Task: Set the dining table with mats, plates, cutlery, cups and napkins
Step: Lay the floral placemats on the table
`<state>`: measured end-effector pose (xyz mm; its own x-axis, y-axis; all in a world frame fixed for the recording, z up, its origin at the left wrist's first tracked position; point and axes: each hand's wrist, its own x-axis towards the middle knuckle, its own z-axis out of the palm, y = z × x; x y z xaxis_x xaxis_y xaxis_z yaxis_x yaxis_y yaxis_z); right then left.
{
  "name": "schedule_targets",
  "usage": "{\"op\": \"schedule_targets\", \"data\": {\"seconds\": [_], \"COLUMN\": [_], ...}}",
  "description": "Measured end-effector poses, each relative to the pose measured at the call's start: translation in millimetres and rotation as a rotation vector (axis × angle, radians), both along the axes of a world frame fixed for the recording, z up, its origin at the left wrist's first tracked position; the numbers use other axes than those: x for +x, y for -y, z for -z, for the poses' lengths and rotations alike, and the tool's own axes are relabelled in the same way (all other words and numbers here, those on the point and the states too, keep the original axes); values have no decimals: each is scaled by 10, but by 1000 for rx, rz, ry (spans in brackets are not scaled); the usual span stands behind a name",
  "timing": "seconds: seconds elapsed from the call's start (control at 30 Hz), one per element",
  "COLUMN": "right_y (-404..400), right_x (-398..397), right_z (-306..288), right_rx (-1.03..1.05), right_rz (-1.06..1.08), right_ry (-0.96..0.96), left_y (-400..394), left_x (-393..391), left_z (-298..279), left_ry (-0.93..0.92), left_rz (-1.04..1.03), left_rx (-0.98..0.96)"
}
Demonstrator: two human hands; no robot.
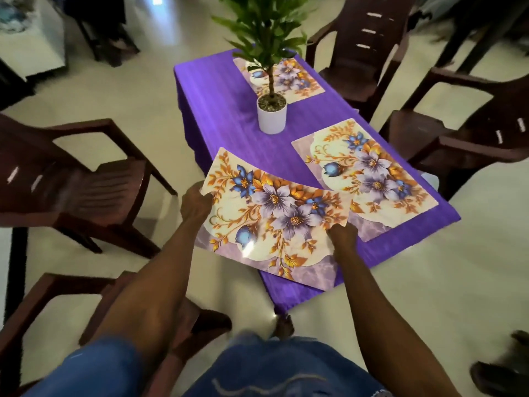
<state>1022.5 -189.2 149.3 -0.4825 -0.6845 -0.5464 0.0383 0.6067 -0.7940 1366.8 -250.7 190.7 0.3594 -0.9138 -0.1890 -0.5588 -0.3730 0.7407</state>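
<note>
Head view: floral mat (274,213) between hands

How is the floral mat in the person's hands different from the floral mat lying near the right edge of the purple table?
The held floral place mat is gripped by the left hand and right hand; the floral mat near the right edge is touched by no hand. The held one curves and overhangs the purple tablecloth; the other lies flat, fully on it. The held mat overlaps the other's near corner. Both show the same purple-and-orange flower print.
</note>
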Motion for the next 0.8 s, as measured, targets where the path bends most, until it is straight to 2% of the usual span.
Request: {"op": "schedule_targets", "data": {"seconds": [0.13,0.3,0.5,0.67,0.8], "right_y": [-52,-56,20,119,270], "right_x": [-30,29,224,418,710], "right_z": [76,144,218,264,339], "right_rx": [19,27,4,104,234], "right_rz": [75,211,390,447,417], "right_ry": [-76,-32,24,36,-132], "left_y": [321,734,1340,1964,2393], "left_x": [-177,-434,-508,-374,-225], "left_z": [3,24,191,461,737], "left_ry": [122,275,329,198,139], "left_rz": [35,134,240,391,580], "left_rx": [23,33,44,63,-11]}}
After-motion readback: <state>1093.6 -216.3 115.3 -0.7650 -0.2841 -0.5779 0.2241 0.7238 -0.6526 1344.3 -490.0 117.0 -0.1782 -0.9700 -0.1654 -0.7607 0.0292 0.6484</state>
